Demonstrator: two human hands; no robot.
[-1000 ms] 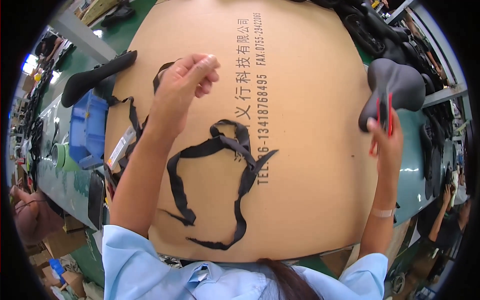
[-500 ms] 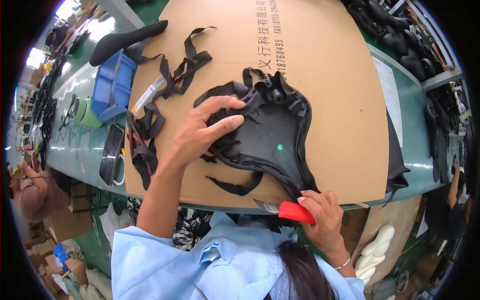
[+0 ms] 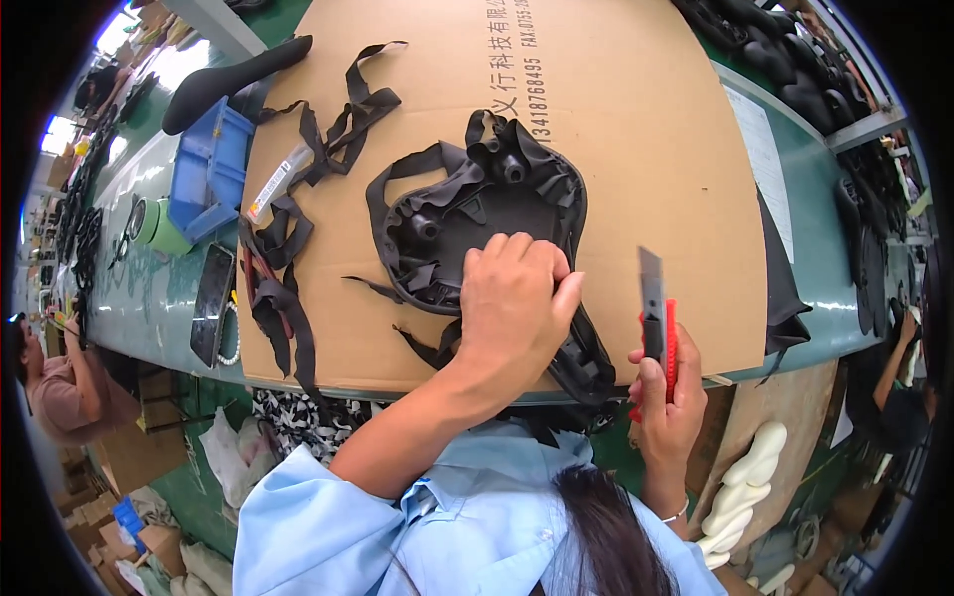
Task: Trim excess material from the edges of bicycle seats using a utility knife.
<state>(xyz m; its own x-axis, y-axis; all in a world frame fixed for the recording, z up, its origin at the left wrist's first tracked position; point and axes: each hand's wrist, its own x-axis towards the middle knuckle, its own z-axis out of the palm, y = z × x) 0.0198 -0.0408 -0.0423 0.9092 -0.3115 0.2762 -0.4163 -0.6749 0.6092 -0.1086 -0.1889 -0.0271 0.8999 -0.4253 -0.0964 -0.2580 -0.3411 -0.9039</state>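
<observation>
An upside-down black bicycle saddle (image 3: 542, 204) lies on a cardboard sheet (image 3: 656, 179). Its cover material is folded and bunched inside the rim. A loose black strip (image 3: 376, 204) curves off its left side, and more strip ends trail near the front edge. My left hand (image 3: 517, 303) is closed over the saddle's narrowing part, knuckles up and thumb at the right rim; its fingertips are hidden. To the right, clear of the saddle, my right hand (image 3: 668, 382) holds a red utility knife (image 3: 670, 343), blade out and pointing up.
Cut black strips (image 3: 343, 139) and a slim clear packet (image 3: 276, 187) lie on the cardboard's left. Beyond are a blue bin (image 3: 211, 164), a green tape roll (image 3: 167, 228), a phone (image 3: 213, 303) and another saddle (image 3: 238, 84). People sit at both sides.
My left hand has moved from the saddle's left rim to its narrow part. The saddle has shifted slightly left. The knife has risen, its blade swinging from pointing left to pointing up.
</observation>
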